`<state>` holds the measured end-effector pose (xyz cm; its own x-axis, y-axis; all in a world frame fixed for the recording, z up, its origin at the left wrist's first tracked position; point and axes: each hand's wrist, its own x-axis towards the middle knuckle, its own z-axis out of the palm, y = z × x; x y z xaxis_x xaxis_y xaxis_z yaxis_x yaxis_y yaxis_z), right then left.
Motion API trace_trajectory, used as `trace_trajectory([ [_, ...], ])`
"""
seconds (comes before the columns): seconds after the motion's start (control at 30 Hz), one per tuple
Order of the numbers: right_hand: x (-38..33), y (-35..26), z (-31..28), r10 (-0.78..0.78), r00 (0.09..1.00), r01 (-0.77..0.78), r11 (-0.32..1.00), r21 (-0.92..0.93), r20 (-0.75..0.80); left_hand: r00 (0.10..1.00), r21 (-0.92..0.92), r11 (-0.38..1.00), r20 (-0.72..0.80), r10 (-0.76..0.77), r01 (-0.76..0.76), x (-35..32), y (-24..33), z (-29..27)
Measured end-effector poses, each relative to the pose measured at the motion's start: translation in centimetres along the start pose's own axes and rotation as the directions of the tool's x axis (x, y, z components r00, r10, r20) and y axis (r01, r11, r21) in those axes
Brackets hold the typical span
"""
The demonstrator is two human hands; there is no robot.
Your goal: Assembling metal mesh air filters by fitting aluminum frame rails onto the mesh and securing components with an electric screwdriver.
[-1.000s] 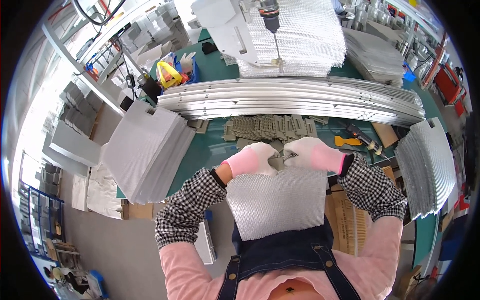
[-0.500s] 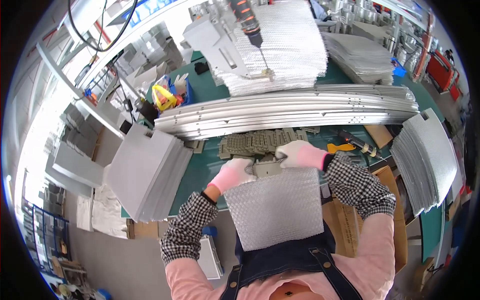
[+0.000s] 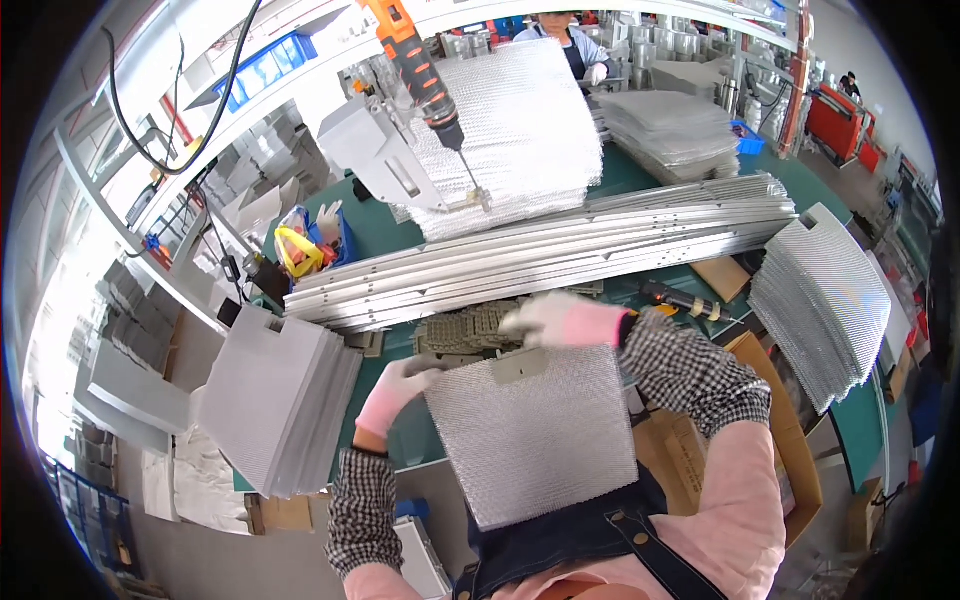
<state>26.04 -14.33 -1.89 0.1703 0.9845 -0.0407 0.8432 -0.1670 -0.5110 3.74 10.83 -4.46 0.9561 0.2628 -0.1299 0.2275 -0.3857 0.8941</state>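
A silver mesh panel (image 3: pixel 535 435) leans against my apron, tilted, with its upper edge over the green table. A small grey-green plastic piece (image 3: pixel 520 367) sits at the middle of that upper edge. My left hand (image 3: pixel 398 392), in a white and pink glove, is closed on the panel's upper left corner. Above the upper edge is my right hand (image 3: pixel 568 322), gloved alike, beside a pile of similar plastic pieces (image 3: pixel 462 332). Its fingers point left, slightly blurred; I cannot tell whether they hold anything.
Long metal strips (image 3: pixel 540 245) lie across the table behind the pile. Panel stacks stand at left (image 3: pixel 280 400) and right (image 3: pixel 825 305). An orange-black power screwdriver (image 3: pixel 425 85) hangs above; another (image 3: pixel 685 300) lies at right. An open carton (image 3: pixel 775 430) stands beside me. A co-worker (image 3: pixel 570 50) is at the back.
My left hand has moved from the plastic piece to the panel's left corner. My right hand has come off the piece and lifted slightly left. The whole view has shifted, bringing a co-worker into sight.
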Motion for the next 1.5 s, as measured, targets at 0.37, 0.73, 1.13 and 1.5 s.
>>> trace_trajectory([
  [0.37, -2.9, 16.7, -8.4, 0.342, 0.762, -0.623, 0.62, -0.477, -0.55, 0.89, -0.73, 0.661, -0.402, -0.214, -0.172, -2.1, -11.8, 6.6],
  [0.73, -5.9, 11.0, -7.1, -0.156, 0.697, -0.129, 0.933, -0.336, -0.7, 0.884, -0.523, 0.843, -0.446, -0.141, -0.129, -3.0, -4.7, 7.7],
  [1.13, 2.0, -9.3, 1.1, -0.433, 0.894, 0.405, 0.892, -0.199, -0.12, 0.766, -0.4, 0.898, -0.63, -0.124, -0.183, -9.6, 2.2, 10.3],
  [1.5, 2.0, -9.8, -0.9, -0.201, 0.957, 0.196, 0.98, 0.047, 0.207, 0.719, -0.531, 0.782, -0.676, -0.16, -0.325, -11.7, 1.2, 9.6],
])
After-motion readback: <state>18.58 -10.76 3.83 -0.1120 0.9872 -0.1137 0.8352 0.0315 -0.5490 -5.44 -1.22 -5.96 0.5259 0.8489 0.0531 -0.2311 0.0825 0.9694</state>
